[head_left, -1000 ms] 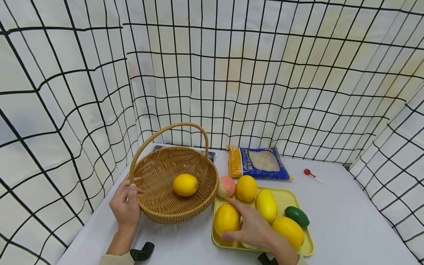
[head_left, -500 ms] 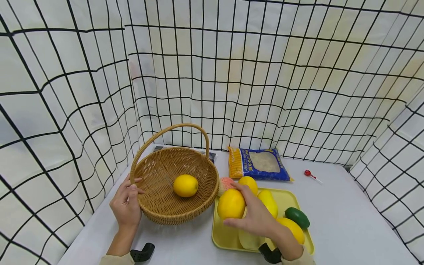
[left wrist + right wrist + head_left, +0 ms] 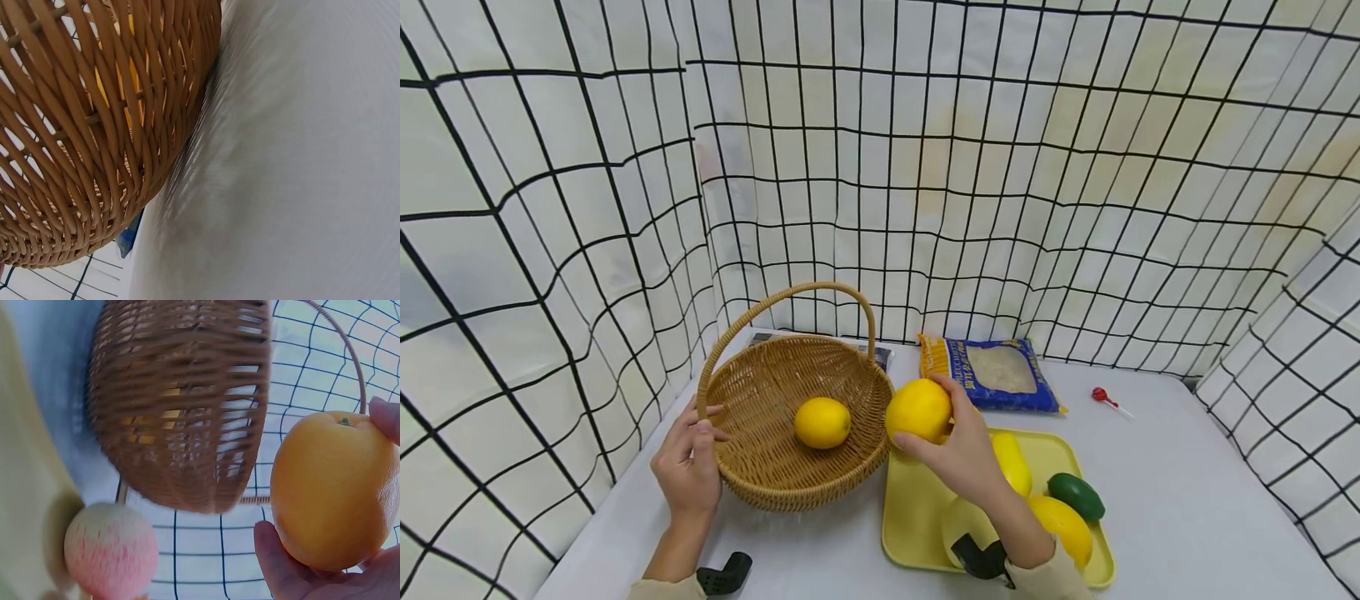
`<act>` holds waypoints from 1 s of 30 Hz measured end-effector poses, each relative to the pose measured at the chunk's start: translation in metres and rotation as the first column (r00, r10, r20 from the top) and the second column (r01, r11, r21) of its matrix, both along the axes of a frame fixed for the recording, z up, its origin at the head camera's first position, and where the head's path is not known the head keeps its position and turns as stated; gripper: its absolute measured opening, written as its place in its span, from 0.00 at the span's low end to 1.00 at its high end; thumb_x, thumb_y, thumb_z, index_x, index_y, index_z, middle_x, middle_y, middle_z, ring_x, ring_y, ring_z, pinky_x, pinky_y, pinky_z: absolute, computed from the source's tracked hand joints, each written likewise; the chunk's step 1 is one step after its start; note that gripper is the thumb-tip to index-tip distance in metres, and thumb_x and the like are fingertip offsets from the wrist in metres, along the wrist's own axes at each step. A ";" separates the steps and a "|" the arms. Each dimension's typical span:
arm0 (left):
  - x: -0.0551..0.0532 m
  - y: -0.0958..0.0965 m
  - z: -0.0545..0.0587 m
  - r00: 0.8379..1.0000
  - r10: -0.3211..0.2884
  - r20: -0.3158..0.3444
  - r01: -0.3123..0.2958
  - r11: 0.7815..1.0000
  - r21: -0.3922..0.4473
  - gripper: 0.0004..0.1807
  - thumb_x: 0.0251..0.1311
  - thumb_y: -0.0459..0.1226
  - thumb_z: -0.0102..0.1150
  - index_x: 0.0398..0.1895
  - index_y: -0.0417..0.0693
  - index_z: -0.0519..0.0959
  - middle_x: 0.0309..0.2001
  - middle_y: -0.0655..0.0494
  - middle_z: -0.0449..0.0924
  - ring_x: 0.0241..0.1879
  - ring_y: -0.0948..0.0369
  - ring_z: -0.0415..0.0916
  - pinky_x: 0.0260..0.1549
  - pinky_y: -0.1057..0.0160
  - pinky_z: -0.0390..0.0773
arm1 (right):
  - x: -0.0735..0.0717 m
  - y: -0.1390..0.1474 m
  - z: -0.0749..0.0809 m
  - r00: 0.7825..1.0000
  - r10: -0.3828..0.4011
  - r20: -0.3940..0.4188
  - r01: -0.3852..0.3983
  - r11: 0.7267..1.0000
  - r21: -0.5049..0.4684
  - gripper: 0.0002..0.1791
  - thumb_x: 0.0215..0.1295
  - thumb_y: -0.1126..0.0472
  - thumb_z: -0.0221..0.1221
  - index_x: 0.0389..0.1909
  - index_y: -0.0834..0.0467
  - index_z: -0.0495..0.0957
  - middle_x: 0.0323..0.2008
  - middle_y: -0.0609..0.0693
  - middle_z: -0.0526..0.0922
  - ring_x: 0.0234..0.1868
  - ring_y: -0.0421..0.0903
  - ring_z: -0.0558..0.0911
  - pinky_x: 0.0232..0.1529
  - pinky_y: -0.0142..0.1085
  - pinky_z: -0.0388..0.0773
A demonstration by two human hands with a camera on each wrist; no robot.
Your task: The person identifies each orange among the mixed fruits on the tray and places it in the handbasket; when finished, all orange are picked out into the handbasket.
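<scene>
My right hand (image 3: pixel 962 458) holds an orange (image 3: pixel 919 411) between thumb and fingers, raised at the right rim of a wicker basket (image 3: pixel 767 475). In the right wrist view the orange (image 3: pixel 334 494) shows a small green stem mark. My left hand (image 3: pixel 688 462) grips the basket's left rim at the foot of its tall handle (image 3: pixel 775 296). Inside the basket lies a yellow, lemon-like fruit (image 3: pixel 822 422). A pink and cream peach (image 3: pixel 111 550) shows in the right wrist view, hidden behind the orange in the head view.
A yellow tray (image 3: pixel 910 533) holds a long yellow fruit (image 3: pixel 1013 467), a large yellow fruit (image 3: pixel 1063 525) and a dark green fruit (image 3: pixel 1075 496). Behind it lie a blue and yellow food bag (image 3: pixel 1000 375) and a red lollipop (image 3: pixel 1101 394). Gridded white cloth walls surround the table.
My right hand has lifted the orange off the tray and carried it up and away to the basket's rim. My left hand and the basket stay in place.
</scene>
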State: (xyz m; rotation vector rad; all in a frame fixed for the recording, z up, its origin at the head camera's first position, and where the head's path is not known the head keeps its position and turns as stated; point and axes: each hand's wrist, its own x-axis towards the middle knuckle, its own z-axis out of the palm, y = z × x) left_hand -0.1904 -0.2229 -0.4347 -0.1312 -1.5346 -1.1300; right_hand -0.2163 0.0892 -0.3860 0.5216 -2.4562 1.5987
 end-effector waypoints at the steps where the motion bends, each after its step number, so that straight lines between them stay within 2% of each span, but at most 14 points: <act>1: 0.000 0.000 0.000 1.000 -0.005 -0.001 0.005 1.000 -0.001 0.20 0.60 0.28 0.48 0.11 0.29 0.74 0.33 0.27 0.79 0.59 0.57 0.76 0.62 0.64 0.71 | 0.000 -0.002 0.001 1.000 0.004 0.010 -0.004 1.000 -0.025 0.45 0.49 0.51 0.74 0.67 0.47 0.61 0.57 0.47 0.73 0.48 0.49 0.78 0.42 0.40 0.81; 6: -0.001 -0.001 -0.002 1.000 -0.025 -0.001 0.025 1.000 -0.014 0.18 0.60 0.27 0.50 0.12 0.30 0.75 0.34 0.27 0.79 0.60 0.58 0.75 0.62 0.65 0.71 | 0.000 -0.016 0.005 0.996 0.055 0.073 -0.046 0.992 -0.120 0.46 0.51 0.53 0.73 0.70 0.46 0.59 0.59 0.51 0.72 0.47 0.50 0.78 0.42 0.39 0.82; 12: -0.001 -0.002 -0.003 1.000 -0.027 0.002 0.027 0.999 -0.018 0.16 0.59 0.26 0.51 0.13 0.30 0.75 0.34 0.27 0.79 0.60 0.57 0.75 0.62 0.64 0.71 | 0.000 -0.036 0.005 0.991 0.111 0.072 -0.097 0.980 -0.173 0.45 0.52 0.55 0.72 0.70 0.46 0.60 0.61 0.52 0.70 0.49 0.53 0.77 0.42 0.42 0.82; 18: 0.001 0.000 -0.003 0.999 -0.039 0.004 0.039 0.999 -0.024 0.16 0.59 0.26 0.51 0.13 0.30 0.75 0.34 0.27 0.79 0.60 0.54 0.75 0.62 0.64 0.70 | 0.001 -0.044 -0.004 0.992 0.112 0.064 -0.101 0.982 -0.157 0.47 0.51 0.51 0.72 0.71 0.46 0.59 0.61 0.50 0.70 0.50 0.51 0.76 0.44 0.43 0.80; 22: 0.001 0.000 -0.004 0.999 -0.045 0.008 0.045 0.998 -0.033 0.16 0.59 0.26 0.50 0.13 0.31 0.76 0.34 0.27 0.78 0.60 0.55 0.75 0.63 0.63 0.70 | 0.000 -0.045 -0.009 0.992 0.115 0.046 -0.106 0.982 -0.154 0.48 0.50 0.50 0.73 0.71 0.47 0.59 0.60 0.49 0.70 0.50 0.51 0.77 0.44 0.45 0.80; 28: 0.002 -0.001 -0.002 0.999 -0.045 -0.003 0.045 0.998 -0.045 0.16 0.59 0.26 0.50 0.13 0.30 0.76 0.34 0.26 0.78 0.61 0.57 0.74 0.63 0.62 0.70 | 0.002 -0.053 -0.013 0.996 0.093 -0.003 -0.093 0.991 -0.101 0.50 0.49 0.47 0.73 0.72 0.48 0.59 0.64 0.43 0.68 0.58 0.47 0.72 0.55 0.48 0.74; 30: 0.002 -0.001 -0.001 0.999 -0.047 -0.005 0.046 0.998 -0.047 0.16 0.59 0.26 0.50 0.13 0.30 0.75 0.34 0.26 0.78 0.60 0.56 0.74 0.63 0.63 0.70 | 0.003 -0.056 -0.014 0.996 0.093 -0.016 -0.094 0.992 -0.087 0.50 0.48 0.47 0.73 0.72 0.46 0.59 0.64 0.43 0.68 0.59 0.46 0.71 0.56 0.48 0.73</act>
